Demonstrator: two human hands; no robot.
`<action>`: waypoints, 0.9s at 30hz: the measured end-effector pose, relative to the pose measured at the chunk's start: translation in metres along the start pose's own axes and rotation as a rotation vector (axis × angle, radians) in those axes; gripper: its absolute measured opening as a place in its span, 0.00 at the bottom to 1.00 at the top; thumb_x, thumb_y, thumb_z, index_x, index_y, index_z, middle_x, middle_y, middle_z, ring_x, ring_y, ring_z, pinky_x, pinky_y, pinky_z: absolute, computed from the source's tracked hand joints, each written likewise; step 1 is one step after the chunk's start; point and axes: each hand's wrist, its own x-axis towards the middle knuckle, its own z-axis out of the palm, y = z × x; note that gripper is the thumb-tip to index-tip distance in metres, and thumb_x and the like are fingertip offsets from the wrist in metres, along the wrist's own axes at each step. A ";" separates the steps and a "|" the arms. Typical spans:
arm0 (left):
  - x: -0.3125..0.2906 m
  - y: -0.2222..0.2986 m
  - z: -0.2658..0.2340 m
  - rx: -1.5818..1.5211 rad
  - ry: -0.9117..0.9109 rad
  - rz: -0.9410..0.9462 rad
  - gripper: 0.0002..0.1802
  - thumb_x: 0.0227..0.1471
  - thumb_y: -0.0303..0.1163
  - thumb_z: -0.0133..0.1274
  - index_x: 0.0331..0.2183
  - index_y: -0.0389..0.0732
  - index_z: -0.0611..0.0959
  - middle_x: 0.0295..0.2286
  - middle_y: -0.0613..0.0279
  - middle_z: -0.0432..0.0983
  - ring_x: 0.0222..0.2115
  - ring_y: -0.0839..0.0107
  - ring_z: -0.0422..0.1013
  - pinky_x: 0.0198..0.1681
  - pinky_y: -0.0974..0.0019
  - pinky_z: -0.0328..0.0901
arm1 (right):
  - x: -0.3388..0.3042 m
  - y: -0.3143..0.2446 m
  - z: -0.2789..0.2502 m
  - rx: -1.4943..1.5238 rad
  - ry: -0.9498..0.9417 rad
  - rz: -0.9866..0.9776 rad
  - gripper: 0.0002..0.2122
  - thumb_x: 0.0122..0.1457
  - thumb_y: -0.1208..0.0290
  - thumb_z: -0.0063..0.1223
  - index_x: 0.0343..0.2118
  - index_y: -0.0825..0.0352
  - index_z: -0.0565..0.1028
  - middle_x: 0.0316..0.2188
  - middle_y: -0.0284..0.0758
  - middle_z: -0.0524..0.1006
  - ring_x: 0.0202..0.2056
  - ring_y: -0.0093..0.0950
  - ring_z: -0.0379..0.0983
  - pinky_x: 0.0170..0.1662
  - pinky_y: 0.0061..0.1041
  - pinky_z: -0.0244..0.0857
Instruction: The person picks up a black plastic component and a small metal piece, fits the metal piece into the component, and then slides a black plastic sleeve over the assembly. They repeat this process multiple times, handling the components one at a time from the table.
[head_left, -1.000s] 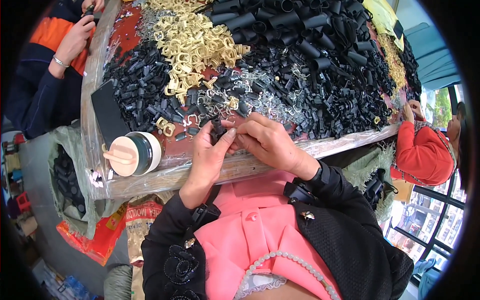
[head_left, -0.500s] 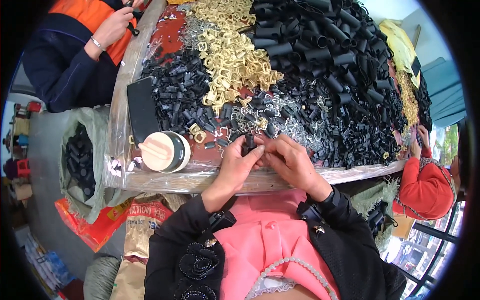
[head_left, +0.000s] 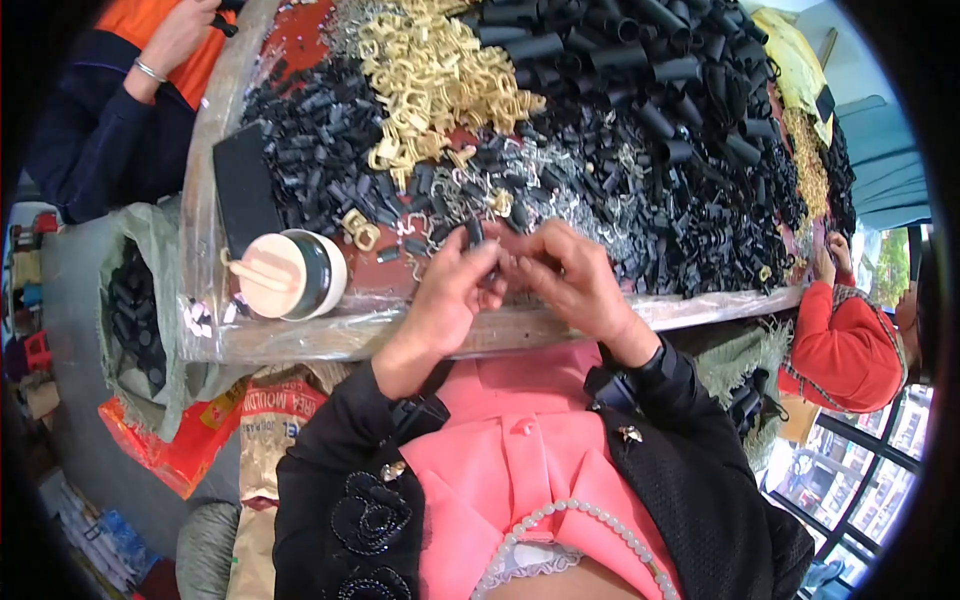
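My left hand point(head_left: 440, 295) is closed on a small black plastic part point(head_left: 475, 232), which sticks up between thumb and forefinger. Close beside it, my right hand point(head_left: 580, 280) has its thumb and fingertips pinched together near the left fingertips. Anything in that pinch is too small or hidden to make out. Both hands are above the near edge of the table point(head_left: 400, 335). Just beyond them lie bent silvery metal clips point(head_left: 540, 175), small black plastic pieces point(head_left: 330, 170) and a pile of cream-coloured buckle-like pieces point(head_left: 430, 75).
A lidded jar point(head_left: 270, 275) and a dark flat slab point(head_left: 245, 185) stand left of my hands. Large black tubes point(head_left: 650, 70) heap at the back. An open sack point(head_left: 150, 370) sits left of the table. Co-workers are at the left point(head_left: 120, 130) and right point(head_left: 840, 340).
The whole view has shifted, so table and piles appear higher and further left. My hands stay close together at the table edge, the black part still in the left one.
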 end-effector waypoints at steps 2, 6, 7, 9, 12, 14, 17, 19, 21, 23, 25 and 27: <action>0.001 0.003 -0.003 -0.212 -0.087 -0.065 0.13 0.48 0.31 0.47 0.37 0.40 0.69 0.27 0.65 0.70 0.21 0.80 0.65 0.21 0.81 0.60 | 0.000 0.006 -0.002 0.061 -0.033 0.026 0.03 0.44 0.79 0.49 0.24 0.68 0.68 0.23 0.37 0.66 0.25 0.35 0.65 0.27 0.25 0.59; 0.001 -0.001 -0.009 -0.226 -0.145 -0.104 0.16 0.48 0.31 0.46 0.41 0.38 0.67 0.29 0.63 0.70 0.23 0.77 0.67 0.22 0.80 0.61 | -0.001 0.009 -0.003 -0.027 -0.015 -0.089 0.05 0.43 0.80 0.50 0.24 0.68 0.69 0.28 0.36 0.67 0.30 0.32 0.64 0.31 0.24 0.58; 0.001 -0.002 -0.009 -0.178 -0.154 -0.101 0.17 0.49 0.31 0.46 0.42 0.38 0.66 0.29 0.63 0.70 0.23 0.77 0.67 0.23 0.79 0.61 | 0.000 0.008 -0.003 -0.087 0.002 -0.159 0.05 0.42 0.81 0.51 0.25 0.68 0.69 0.29 0.36 0.67 0.31 0.30 0.64 0.33 0.23 0.58; 0.001 -0.004 -0.011 -0.161 -0.138 -0.102 0.17 0.49 0.31 0.46 0.42 0.37 0.67 0.29 0.62 0.70 0.23 0.76 0.68 0.23 0.79 0.62 | 0.001 0.004 -0.003 -0.147 0.009 -0.206 0.06 0.41 0.80 0.51 0.24 0.68 0.69 0.31 0.36 0.66 0.34 0.31 0.63 0.35 0.25 0.57; -0.001 -0.007 -0.011 -0.124 -0.116 -0.094 0.17 0.49 0.32 0.46 0.41 0.35 0.67 0.29 0.62 0.71 0.25 0.76 0.69 0.25 0.78 0.63 | 0.000 0.000 -0.003 -0.276 0.029 -0.311 0.07 0.39 0.80 0.51 0.24 0.67 0.69 0.35 0.36 0.66 0.38 0.33 0.61 0.40 0.30 0.54; -0.004 -0.011 -0.012 -0.098 -0.103 -0.112 0.16 0.48 0.32 0.46 0.40 0.34 0.69 0.29 0.62 0.71 0.25 0.75 0.69 0.26 0.77 0.64 | -0.003 0.004 0.000 -0.303 0.016 -0.332 0.07 0.37 0.79 0.52 0.23 0.66 0.69 0.37 0.35 0.66 0.40 0.33 0.60 0.41 0.32 0.51; -0.005 -0.007 -0.009 -0.061 -0.098 -0.112 0.15 0.48 0.31 0.47 0.38 0.34 0.71 0.29 0.62 0.71 0.26 0.76 0.69 0.27 0.77 0.64 | 0.001 0.003 -0.001 -0.320 -0.001 -0.354 0.07 0.36 0.79 0.52 0.22 0.66 0.69 0.37 0.34 0.66 0.41 0.34 0.60 0.42 0.33 0.50; -0.008 -0.008 -0.004 -0.036 -0.095 -0.128 0.14 0.47 0.31 0.48 0.36 0.34 0.72 0.28 0.62 0.71 0.26 0.76 0.69 0.28 0.77 0.65 | -0.002 0.002 -0.002 -0.324 -0.038 -0.339 0.07 0.34 0.79 0.52 0.21 0.65 0.69 0.36 0.33 0.66 0.41 0.33 0.60 0.41 0.31 0.51; -0.008 -0.005 -0.001 -0.002 -0.083 -0.136 0.13 0.47 0.31 0.48 0.36 0.34 0.72 0.28 0.62 0.72 0.26 0.76 0.69 0.28 0.77 0.65 | 0.003 0.000 -0.006 -0.314 -0.075 -0.330 0.07 0.34 0.79 0.52 0.20 0.65 0.69 0.35 0.33 0.67 0.41 0.33 0.60 0.41 0.31 0.51; -0.005 -0.004 -0.001 0.051 -0.047 -0.178 0.12 0.47 0.31 0.48 0.35 0.34 0.73 0.29 0.63 0.72 0.25 0.77 0.69 0.28 0.77 0.65 | 0.007 0.001 -0.010 -0.284 -0.162 -0.284 0.06 0.33 0.79 0.53 0.18 0.65 0.69 0.34 0.32 0.67 0.41 0.33 0.60 0.41 0.31 0.51; -0.002 -0.001 -0.001 0.040 -0.057 -0.153 0.12 0.47 0.30 0.48 0.35 0.34 0.73 0.29 0.63 0.72 0.25 0.77 0.69 0.28 0.77 0.65 | 0.012 -0.001 -0.011 -0.286 -0.148 -0.287 0.06 0.33 0.78 0.53 0.18 0.65 0.69 0.33 0.32 0.68 0.41 0.33 0.60 0.41 0.31 0.51; 0.001 0.006 -0.002 0.017 -0.072 -0.113 0.12 0.47 0.30 0.48 0.35 0.34 0.72 0.29 0.64 0.72 0.26 0.77 0.69 0.28 0.77 0.65 | 0.021 -0.001 -0.010 -0.280 -0.124 -0.284 0.05 0.34 0.78 0.53 0.17 0.65 0.69 0.32 0.32 0.68 0.41 0.33 0.60 0.40 0.31 0.51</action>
